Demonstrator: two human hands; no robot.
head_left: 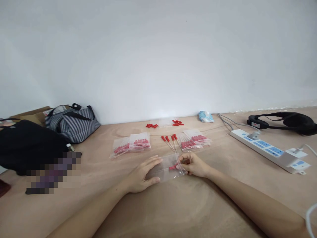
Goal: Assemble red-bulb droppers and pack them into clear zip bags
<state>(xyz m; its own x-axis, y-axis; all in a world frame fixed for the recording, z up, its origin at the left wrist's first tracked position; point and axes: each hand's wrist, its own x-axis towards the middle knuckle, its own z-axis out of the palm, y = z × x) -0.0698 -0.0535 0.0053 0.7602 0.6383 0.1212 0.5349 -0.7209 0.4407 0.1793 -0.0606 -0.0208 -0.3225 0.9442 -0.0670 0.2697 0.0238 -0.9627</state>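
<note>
A clear plastic bag (pixel 163 170) lies on the wooden table, with a red-tipped dropper (pixel 172 167) inside it. My left hand (pixel 145 173) rests on the bag's left end, fingers and thumb spread. At the bag's right, open-looking edge, my right hand (pixel 192 164) has its thumb and fingers pinched round the bag near the dropper's red end. Just beyond the bag, several loose red-tipped droppers (pixel 169 138) lie side by side. Filled bags (pixel 141 142) are stacked to the left, and more filled bags (pixel 190 143) to the right.
More droppers (pixel 177 123) lie near the wall. At the left are a striped bag (pixel 76 124) and a black bag (pixel 29 145). A blue-white packet (pixel 206 116), a power strip (pixel 267 148) with plugs and cables, and a black headset-like device (pixel 284 122) are at the right.
</note>
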